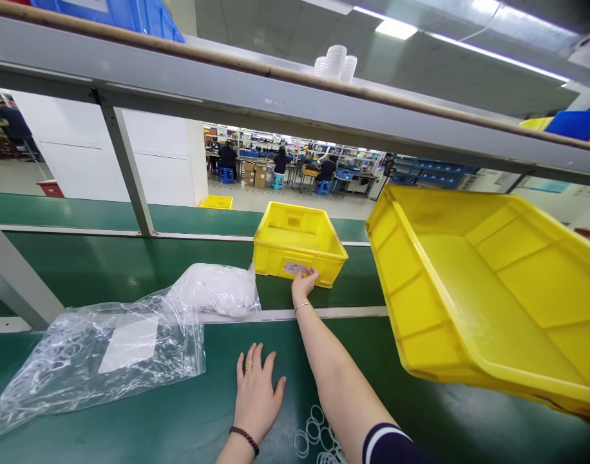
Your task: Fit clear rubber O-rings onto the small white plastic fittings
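Note:
My left hand [256, 393] lies flat, palm down and fingers spread, on the green table [179, 419]; it holds nothing. My right arm reaches forward, and my right hand [303, 282] rests its stretched fingers on the front wall of a small yellow bin [297, 241], at its white label [295, 267]. The bin looks empty. Several loose white rings [319, 433] lie on the table near my right elbow.
A large empty yellow bin [493, 290] hangs tilted at the right; what holds it is out of view. Clear plastic bags [106, 348] of white rings [218, 290] lie on the left. A grey shelf frame [125, 167] crosses overhead. People sit working far behind.

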A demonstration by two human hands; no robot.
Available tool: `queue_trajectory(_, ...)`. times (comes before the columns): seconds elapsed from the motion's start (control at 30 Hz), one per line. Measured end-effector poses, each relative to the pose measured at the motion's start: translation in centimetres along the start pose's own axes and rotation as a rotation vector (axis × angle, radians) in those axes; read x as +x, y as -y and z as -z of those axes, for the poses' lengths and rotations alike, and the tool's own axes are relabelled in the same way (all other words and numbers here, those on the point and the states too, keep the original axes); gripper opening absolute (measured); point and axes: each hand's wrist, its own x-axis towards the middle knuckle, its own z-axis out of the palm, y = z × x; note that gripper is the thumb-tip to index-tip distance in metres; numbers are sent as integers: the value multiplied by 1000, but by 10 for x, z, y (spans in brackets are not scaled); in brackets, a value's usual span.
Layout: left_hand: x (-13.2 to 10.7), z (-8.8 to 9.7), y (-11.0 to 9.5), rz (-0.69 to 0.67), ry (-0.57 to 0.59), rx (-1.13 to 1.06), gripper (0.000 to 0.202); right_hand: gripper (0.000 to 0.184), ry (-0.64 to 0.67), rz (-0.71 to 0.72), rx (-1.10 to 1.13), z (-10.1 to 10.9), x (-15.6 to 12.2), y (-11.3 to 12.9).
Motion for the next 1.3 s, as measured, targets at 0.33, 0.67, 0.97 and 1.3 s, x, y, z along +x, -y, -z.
queue_trajectory(0.33,1,0,1,11,29,-3,40,38,98,62,-95,0,-10,8)
queue_trajectory(0.67,1,1,-1,18,48,6,41,50,144,-70,-245,-3,-20,-5)
queue_trajectory(0.97,1,0,0,22,43,-13,40,47,150,111,-402,10,-31,29)
queue_trajectory(1.3,-2,9,-1,75,116,-111,44,45,369,480,-887,14,31,83)
